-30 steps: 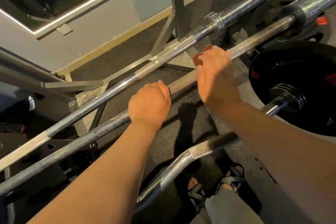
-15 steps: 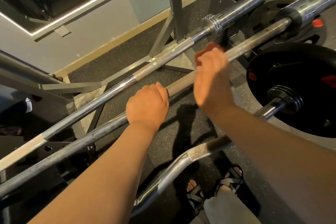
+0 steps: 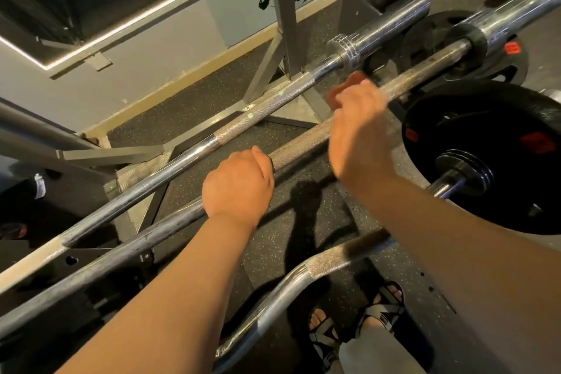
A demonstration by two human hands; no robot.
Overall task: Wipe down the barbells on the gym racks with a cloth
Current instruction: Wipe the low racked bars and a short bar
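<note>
- My left hand [image 3: 238, 184] sits at the centre of the frame, fingers wrapped over the middle barbell [image 3: 300, 146] and clamped on it, just where the knurling begins.
- My right hand [image 3: 358, 130] is further along the same bar, toward the upper right. It is blurred, with its fingers curled round a reddish cloth [image 3: 352, 82] that it presses onto the bar.
- Only bits of the cloth peek out above the knuckles.
- The middle barbell runs diagonally from lower left to upper right, passing just above a large black weight plate [image 3: 485, 112] at the right.
- A second barbell [image 3: 264, 106] lies parallel beyond it, with its chrome sleeve at the upper right.
- A curl bar [image 3: 334, 261] bends across the lower frame, nearest me.
- Sandalled feet [image 3: 382, 310] show at the bottom.
</note>
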